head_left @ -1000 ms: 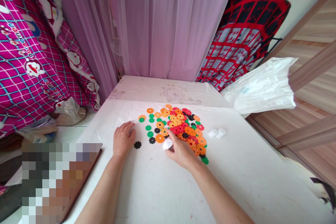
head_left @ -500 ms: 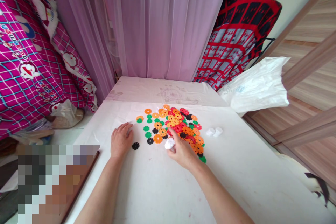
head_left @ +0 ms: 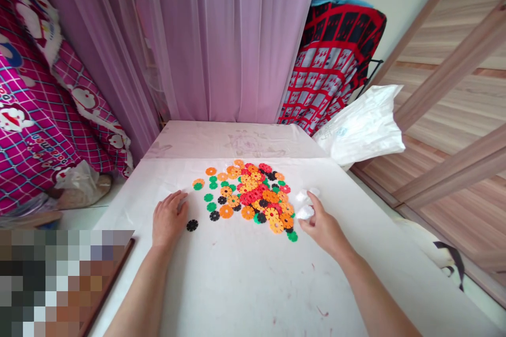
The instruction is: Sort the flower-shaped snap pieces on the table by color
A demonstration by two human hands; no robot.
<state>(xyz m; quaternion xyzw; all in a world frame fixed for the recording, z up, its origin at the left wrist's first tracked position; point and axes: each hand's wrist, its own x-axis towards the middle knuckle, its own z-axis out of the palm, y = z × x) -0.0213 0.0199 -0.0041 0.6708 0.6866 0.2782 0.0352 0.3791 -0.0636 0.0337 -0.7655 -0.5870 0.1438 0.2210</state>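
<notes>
My right hand (head_left: 324, 226) is to the right of the pile, with thumb and forefinger closed around a small clump of white snowflake discs (head_left: 305, 212). Just beyond its fingertips are more white discs (head_left: 301, 195) on the tabletop. My left hand (head_left: 169, 217) lies flat, fingers stretched forward, holding nothing. A black snowflake disc (head_left: 192, 225) is close to its thumb side. Between the hands spreads a loose heap of notched plastic discs: orange (head_left: 226, 211), red (head_left: 253, 196), green (head_left: 208, 197) and black.
A white cloth covers the table (head_left: 237, 284). A white plastic bag (head_left: 359, 126) stands at the far right edge. Purple curtains (head_left: 221, 37) hang behind, and a wooden cabinet (head_left: 446, 89) is on the right. A pink patterned cover (head_left: 59, 100) hangs at the left.
My right hand has moved right, from over the pile's near side to the white discs, carrying its white clump along. My left hand stays resting on the table. The view has shifted slightly.
</notes>
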